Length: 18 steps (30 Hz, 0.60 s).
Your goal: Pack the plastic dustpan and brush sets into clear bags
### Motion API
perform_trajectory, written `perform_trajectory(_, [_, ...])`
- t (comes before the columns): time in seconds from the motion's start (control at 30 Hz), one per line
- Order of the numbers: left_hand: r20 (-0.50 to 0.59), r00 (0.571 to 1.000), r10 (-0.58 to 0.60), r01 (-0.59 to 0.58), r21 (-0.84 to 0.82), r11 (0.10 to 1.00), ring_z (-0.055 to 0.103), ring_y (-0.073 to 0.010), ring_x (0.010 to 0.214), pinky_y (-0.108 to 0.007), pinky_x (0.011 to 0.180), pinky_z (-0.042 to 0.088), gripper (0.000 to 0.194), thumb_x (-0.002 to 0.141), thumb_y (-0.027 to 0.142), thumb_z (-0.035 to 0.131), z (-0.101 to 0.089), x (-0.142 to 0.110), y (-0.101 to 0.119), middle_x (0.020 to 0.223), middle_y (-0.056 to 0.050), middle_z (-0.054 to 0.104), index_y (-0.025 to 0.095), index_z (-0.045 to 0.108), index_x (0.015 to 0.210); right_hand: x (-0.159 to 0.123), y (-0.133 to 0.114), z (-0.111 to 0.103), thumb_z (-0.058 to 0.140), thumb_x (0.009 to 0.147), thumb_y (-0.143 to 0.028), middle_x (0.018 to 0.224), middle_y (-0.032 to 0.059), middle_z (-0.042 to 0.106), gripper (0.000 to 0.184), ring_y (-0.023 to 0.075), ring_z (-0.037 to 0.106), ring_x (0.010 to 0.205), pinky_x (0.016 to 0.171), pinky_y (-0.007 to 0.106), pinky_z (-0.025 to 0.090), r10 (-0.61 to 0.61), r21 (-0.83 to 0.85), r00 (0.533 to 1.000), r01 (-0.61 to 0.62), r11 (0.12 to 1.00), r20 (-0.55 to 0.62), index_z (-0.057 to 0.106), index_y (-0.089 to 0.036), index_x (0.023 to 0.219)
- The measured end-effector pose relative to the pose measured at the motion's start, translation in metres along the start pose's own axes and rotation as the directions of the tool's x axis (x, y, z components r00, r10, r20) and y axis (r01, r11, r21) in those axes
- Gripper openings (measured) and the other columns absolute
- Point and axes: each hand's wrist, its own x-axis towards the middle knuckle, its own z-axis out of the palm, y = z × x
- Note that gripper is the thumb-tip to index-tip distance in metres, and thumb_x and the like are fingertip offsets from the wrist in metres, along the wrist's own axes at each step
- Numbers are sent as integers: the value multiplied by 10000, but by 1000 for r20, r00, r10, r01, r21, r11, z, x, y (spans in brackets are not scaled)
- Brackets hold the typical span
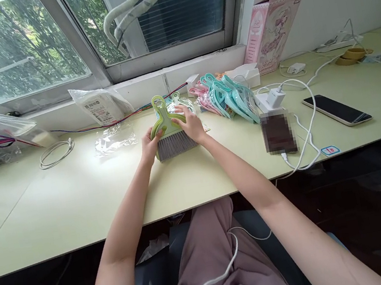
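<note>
"Mauve trousers (211, 261) sit low in my feed, then the desk (184, 188)."

"And your grip?"

"Left hand (152, 144) holds the green brush (170, 126) by its left side, right hand (191, 125) by its right; handle (159, 103) up, bristles (176, 146) toward me."

"Where exactly?"

"Around the desk's middle; from my seat I can't tell if it touches."

"Beyond?"

"Teal pieces (237, 97) and pink pieces (204, 98) piled off to the right, then the window (184, 25)."
</note>
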Motion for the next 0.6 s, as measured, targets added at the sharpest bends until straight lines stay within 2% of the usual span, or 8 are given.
perform_trajectory(0.1, [-17, 1000, -16, 16, -11, 1000, 652, -219, 888, -305, 795, 480, 509, 699, 609, 750, 0, 0, 0, 897, -41, 723, 174, 695, 957, 7, 15, 9, 565, 949, -453, 1113, 73, 741, 350, 228, 666, 1053, 910, 329, 493, 77, 184, 992, -94, 978, 97, 704, -202, 1150])
perform_trajectory(0.23, [-4, 999, -45, 45, -32, 998, 654, -218, 860, -303, 759, 475, 501, 711, 612, 739, -3, 0, 0, 876, -44, 721, 169, 701, 942, 9, 23, 19, 661, 883, -445, 1025, 44, 763, 310, 205, 685, 964, 864, 302, 505, 148, 306, 986, -165, 938, 77, 752, -205, 1057])
perform_trajectory(0.4, [5, 998, -69, 70, -33, 997, 658, -229, 829, -304, 716, 478, 538, 700, 647, 725, -6, 2, -3, 814, -49, 721, 154, 732, 915, 7, 18, 23, 739, 807, -444, 950, 23, 765, 310, 187, 688, 895, 813, 290, 517, 236, 364, 969, -246, 898, 72, 772, -212, 1010])
perform_trajectory(0.6, [-36, 999, -30, 30, -3, 1000, 632, -206, 782, -291, 698, 464, 465, 703, 591, 736, -4, 3, -5, 770, -32, 700, 159, 740, 874, 6, 15, 21, 752, 785, -440, 829, 5, 756, 286, 193, 689, 860, 797, 308, 529, 306, 367, 950, -305, 879, 57, 790, -222, 966])
